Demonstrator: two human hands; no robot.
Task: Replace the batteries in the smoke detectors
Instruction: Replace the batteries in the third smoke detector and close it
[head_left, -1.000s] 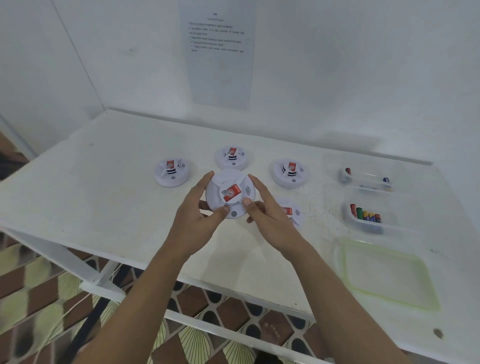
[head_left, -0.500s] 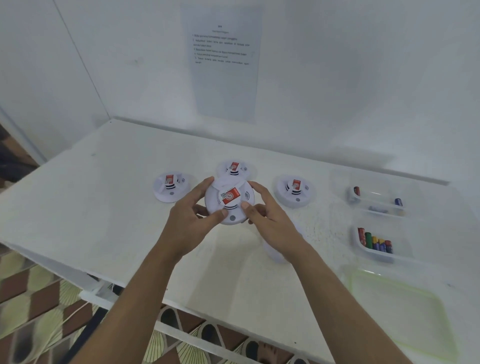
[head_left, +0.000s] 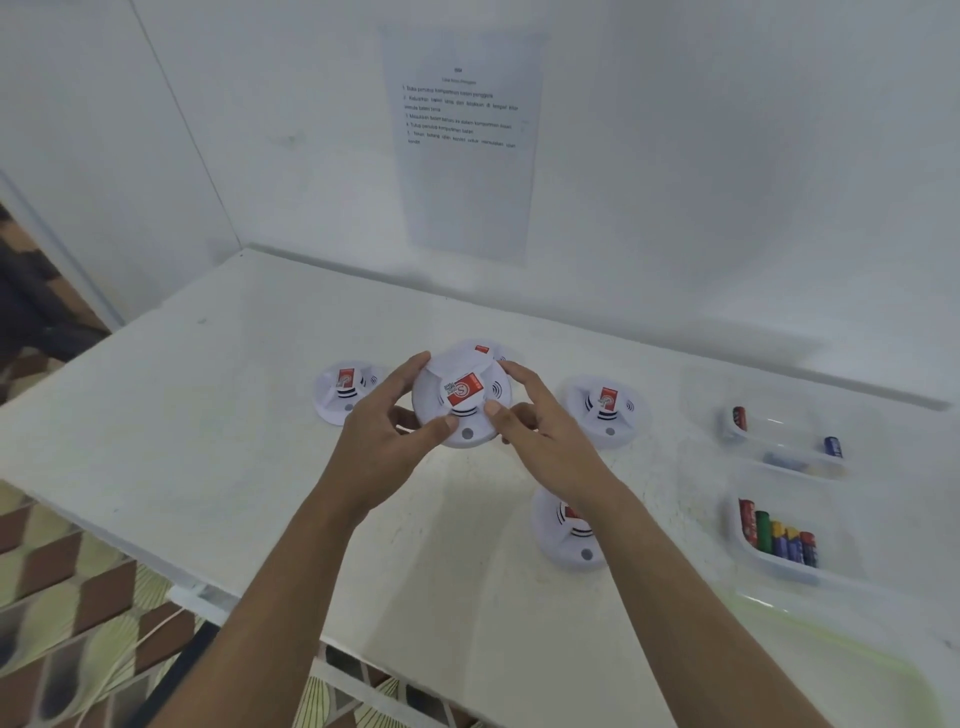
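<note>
A smoke detector (head_left: 460, 400) is held above the counter (head_left: 208, 415), its rim clamped by left grip (head_left: 387, 441) and right grip (head_left: 540, 436). Opening is probably in hand; it must be twisted open.

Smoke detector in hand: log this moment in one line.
left hand: grips smoke detector | right hand: grips same detector | detector: held above table | batteries: in tray, untouched

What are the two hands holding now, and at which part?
Both the left hand and right hand hold one white smoke detector by its round rim, on opposite sides.
</note>
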